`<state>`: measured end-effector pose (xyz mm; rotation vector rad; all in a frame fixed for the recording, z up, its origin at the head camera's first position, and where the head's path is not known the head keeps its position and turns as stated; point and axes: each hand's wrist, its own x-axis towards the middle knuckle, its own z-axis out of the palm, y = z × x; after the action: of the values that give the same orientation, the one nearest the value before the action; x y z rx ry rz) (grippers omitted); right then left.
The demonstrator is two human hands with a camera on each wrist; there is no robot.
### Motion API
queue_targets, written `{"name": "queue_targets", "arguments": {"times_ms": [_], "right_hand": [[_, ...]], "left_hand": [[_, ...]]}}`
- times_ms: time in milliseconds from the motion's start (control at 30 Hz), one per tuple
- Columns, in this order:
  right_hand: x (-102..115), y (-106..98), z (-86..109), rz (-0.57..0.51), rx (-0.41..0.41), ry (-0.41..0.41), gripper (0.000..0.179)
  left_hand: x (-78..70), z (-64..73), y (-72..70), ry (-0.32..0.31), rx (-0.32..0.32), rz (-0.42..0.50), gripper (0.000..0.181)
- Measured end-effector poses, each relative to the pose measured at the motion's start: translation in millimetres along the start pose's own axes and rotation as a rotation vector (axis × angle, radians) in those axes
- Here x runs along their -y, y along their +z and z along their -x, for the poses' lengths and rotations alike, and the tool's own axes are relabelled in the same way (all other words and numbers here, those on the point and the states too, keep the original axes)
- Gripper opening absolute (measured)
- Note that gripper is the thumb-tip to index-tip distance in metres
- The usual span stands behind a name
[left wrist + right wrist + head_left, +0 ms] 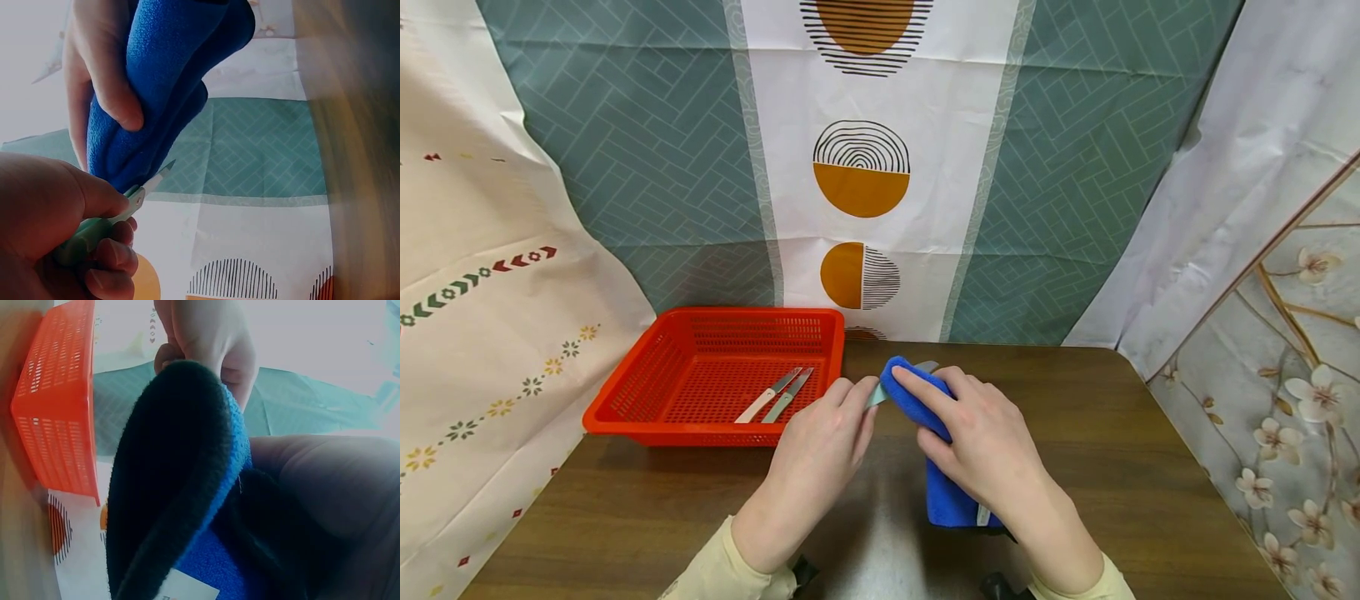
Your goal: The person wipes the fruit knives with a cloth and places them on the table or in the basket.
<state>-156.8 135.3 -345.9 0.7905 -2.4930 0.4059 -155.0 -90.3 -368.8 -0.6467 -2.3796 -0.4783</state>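
My left hand [827, 437] grips the pale green handle of a small knife [94, 234], which points up and to the right in the head view. Around its blade lies a folded blue cloth [917, 408], pinched in my right hand [988, 437] with the index finger along the top. The blade tip shows past the cloth's far side. In the left wrist view the cloth touches the blade just ahead of the left thumb. From the right wrist the cloth's dark underside [162, 469] and a white label [187, 589] hide the knife.
A red plastic basket [647, 429] stands on the wooden table [1120, 433] at the left. Inside it lie a knife with a cream handle [756, 407] and one with a green handle [781, 407]. Patterned cloths hang behind and on both sides.
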Motion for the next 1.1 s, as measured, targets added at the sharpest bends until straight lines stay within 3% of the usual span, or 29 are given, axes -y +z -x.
{"name": "queue_targets", "arguments": {"times_ms": [1100], "right_hand": [[-16.9, 1.7, -1.7, 0.008, 0.019, 0.058, 0.071]], "left_hand": [[1.3, 0.8, 0.4, 0.04, -0.045, -0.022, 0.034]]}}
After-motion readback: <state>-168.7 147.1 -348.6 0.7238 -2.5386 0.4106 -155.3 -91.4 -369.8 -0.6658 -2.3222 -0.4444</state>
